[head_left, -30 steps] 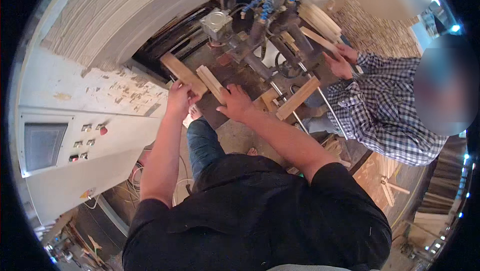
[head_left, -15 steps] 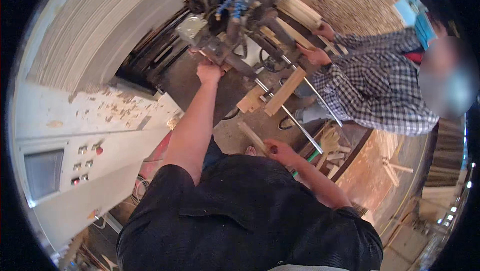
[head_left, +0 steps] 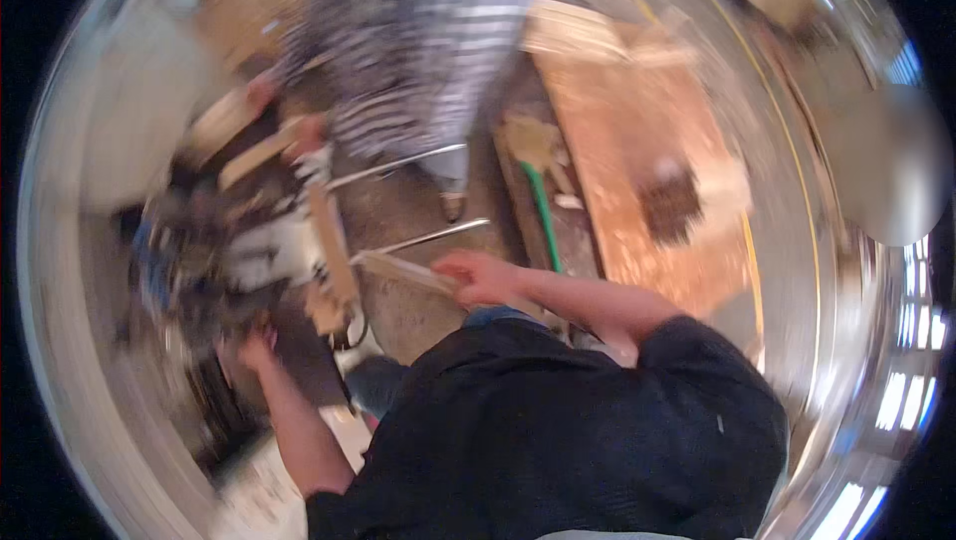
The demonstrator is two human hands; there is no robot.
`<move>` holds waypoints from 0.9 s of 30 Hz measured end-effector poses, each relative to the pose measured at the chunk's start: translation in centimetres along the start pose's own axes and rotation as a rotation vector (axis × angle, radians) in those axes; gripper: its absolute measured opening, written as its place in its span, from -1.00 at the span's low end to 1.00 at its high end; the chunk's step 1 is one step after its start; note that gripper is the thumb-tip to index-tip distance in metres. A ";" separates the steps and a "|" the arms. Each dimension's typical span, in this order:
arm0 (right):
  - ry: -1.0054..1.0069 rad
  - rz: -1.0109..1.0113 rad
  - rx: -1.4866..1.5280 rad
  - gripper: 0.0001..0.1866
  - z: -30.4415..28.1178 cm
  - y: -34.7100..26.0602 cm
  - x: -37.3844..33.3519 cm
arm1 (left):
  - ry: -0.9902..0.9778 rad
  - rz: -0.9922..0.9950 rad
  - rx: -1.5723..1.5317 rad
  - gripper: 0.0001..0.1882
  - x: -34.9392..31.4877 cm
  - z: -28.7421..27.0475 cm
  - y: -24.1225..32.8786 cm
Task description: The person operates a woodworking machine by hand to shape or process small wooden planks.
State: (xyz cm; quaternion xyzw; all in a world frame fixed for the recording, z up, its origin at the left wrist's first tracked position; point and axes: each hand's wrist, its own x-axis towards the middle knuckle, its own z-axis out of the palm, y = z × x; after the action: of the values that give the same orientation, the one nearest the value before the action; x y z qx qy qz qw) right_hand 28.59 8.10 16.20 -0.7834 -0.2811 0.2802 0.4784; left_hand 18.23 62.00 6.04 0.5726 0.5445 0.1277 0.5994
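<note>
In my right hand is a pale wooden strip, its free end pointing left toward the machine. The fingers are closed round its near end. My left hand is stretched out at the machine, by its dark lower parts; motion blur hides its fingers and anything in them. A longish wooden block lies across the machine's front, beside a smaller wooden piece. Two metal rods, the nearer rod and the farther rod, stick out toward the right.
A co-worker in a checked shirt stands opposite, one hand at a wooden piece. To the right are a trough with wood scraps, a green bar and a large brown board bearing a dark patch.
My view has swung to the right, so the machine now appears at the left and the brown board nearer the middle. The wooden strip is still in my right hand.
</note>
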 end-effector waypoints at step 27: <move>1.861 1.278 -0.216 -0.36 -20.6 15.7 -30.6 | 0.190 0.312 0.285 -0.60 -4.4 1.9 2.9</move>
State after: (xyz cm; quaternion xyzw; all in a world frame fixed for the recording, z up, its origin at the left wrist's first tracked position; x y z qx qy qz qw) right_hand 24.98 -31.79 15.11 -0.7245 0.6126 -0.2440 0.2005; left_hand 19.51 58.44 10.19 0.7141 0.5161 0.1938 0.4315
